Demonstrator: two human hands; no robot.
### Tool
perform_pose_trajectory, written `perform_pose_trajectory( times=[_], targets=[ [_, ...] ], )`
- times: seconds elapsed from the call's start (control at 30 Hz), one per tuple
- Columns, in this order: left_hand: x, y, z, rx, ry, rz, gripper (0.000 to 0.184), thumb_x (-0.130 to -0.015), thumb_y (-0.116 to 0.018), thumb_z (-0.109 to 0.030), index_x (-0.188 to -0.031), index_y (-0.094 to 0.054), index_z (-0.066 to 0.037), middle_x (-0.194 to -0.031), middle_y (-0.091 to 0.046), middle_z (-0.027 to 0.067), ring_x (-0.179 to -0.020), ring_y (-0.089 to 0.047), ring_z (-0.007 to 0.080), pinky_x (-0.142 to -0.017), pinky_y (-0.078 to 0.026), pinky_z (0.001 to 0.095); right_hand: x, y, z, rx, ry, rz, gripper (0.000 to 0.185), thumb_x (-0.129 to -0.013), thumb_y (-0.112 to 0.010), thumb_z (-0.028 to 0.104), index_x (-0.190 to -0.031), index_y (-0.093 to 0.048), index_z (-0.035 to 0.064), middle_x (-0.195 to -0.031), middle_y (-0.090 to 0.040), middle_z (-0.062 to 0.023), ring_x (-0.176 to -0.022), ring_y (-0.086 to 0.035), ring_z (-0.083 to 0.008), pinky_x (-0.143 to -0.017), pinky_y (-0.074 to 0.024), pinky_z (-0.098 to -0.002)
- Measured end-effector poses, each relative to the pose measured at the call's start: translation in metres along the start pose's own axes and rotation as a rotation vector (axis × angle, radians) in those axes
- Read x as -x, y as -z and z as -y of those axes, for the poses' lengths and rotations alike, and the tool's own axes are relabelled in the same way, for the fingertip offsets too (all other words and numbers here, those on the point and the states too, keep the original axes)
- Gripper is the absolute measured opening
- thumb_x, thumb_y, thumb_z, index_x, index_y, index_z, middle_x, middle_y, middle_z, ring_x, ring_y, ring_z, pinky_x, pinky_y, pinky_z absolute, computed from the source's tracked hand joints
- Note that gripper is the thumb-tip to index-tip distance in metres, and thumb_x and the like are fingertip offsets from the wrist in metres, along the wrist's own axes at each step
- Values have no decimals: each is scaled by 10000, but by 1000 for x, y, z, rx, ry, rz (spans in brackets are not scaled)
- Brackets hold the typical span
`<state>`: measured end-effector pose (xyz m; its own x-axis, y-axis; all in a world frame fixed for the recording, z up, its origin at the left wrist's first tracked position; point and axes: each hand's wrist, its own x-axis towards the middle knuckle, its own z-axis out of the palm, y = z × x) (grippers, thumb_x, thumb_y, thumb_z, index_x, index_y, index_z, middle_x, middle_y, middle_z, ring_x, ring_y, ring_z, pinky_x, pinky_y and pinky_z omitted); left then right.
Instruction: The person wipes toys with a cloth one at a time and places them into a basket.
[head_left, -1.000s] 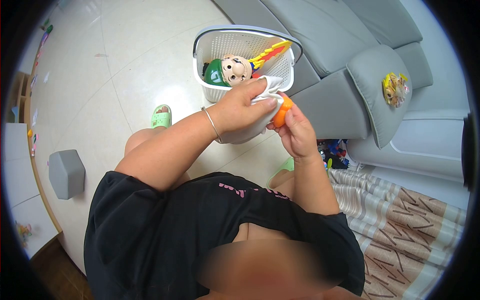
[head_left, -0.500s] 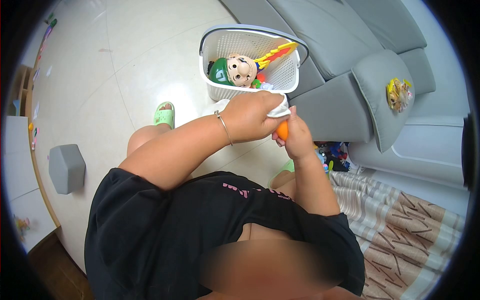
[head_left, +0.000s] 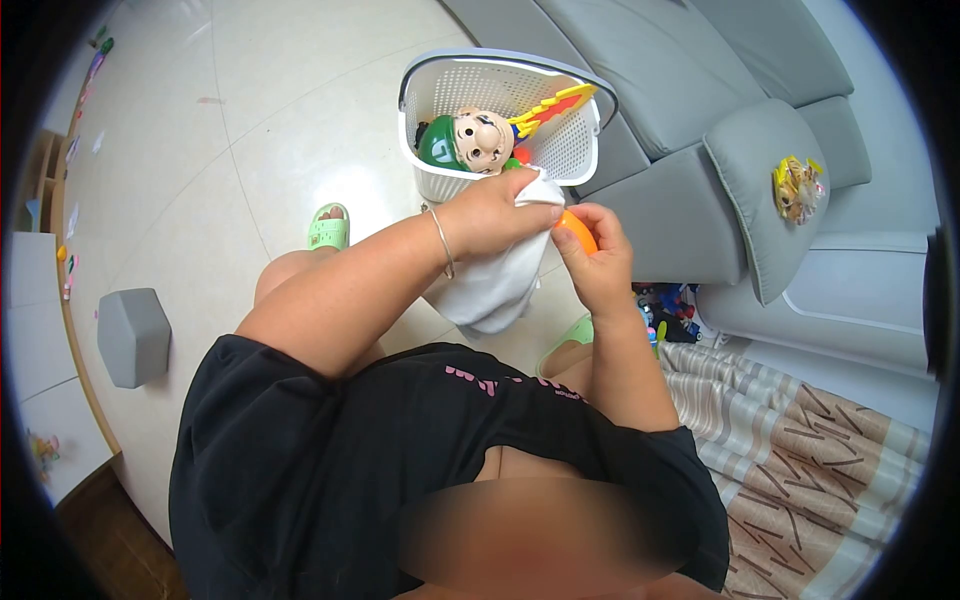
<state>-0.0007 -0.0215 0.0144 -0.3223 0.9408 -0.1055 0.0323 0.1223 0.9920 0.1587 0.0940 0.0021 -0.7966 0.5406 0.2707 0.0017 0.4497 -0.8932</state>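
My left hand (head_left: 485,218) is closed on a white cloth (head_left: 492,290), which hangs below the fingers and also rises above them. My right hand (head_left: 605,268) grips a smooth, rounded orange toy (head_left: 581,234) between thumb and fingers; its exact kind is unclear. One end of the toy meets the cloth at my left fingertips. Just beyond the hands stands a white perforated basket (head_left: 432,187) with a dark handle. In it lie a toy head with a green cap (head_left: 465,142), a yellow and red toy (head_left: 553,108) and smaller pieces partly hidden by the cloth.
A grey sofa (head_left: 650,210) borders the basket on the right, with a packet (head_left: 797,190) on its cushion. Several toys (head_left: 670,310) lie below it, near a patterned curtain (head_left: 800,420). On the left are a grey hexagonal stool (head_left: 134,338) and a low cabinet (head_left: 50,400).
The cloth has opened out and now hangs down from my left hand. My right hand has shifted slightly up and right, showing more of the orange toy.
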Motion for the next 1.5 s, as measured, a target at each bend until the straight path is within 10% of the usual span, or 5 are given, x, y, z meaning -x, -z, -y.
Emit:
perform_pose_trajectory(
  times=[0.23,0.73,0.93,1.13,1.5],
  targets=[
    [9,0,-17,125,-130,-34,284,-874,-616,-182,-1121,-582,-46,-979,-618,39,-903,-572,112,-807,-474,274,-6,15,24,-775,-649,222,368,-962,-540,353,-1137,-497,32,-801,-571,-42,-634,-506,-59,-581,-465,-211],
    [-6,0,-5,442,248,12,329,-914,-583,-280,-1095,-585,-5,-976,-636,65,-904,-584,136,-802,-484,283,2,14,19,26,39,94,343,-887,-638,109,-1193,-510,23,-1100,-578,-83,-950,-571,-151,-803,-473,-261],
    [3,4,2,-742,-551,-360,302,-917,-583,-280,-1081,-630,-31,-996,-609,118,-920,-593,235,-823,-474,322,2,19,14,-82,-147,58,335,-890,-631,98,-1190,-507,13,-1072,-579,-79,-921,-560,-122,-790,-470,-252],
    [16,11,-28,-577,-330,-155,296,-864,-624,-296,-1001,-677,-38,-874,-607,174,-874,-592,320,-769,-465,399,-2,20,17,-401,-247,42,338,-929,-600,165,-1210,-482,18,-1042,-584,-80,-876,-567,-120,-775,-482,-256],
    [7,16,-13,233,-63,224,260,-955,-548,-192,-1147,-621,-33,-990,-617,-19,-892,-524,49,-816,-437,228,-9,-11,16,-616,-123,-57,350,-999,-474,247,-1241,-412,2,-1189,-538,-117,-1022,-555,-151,-918,-452,-296]
  ],
)
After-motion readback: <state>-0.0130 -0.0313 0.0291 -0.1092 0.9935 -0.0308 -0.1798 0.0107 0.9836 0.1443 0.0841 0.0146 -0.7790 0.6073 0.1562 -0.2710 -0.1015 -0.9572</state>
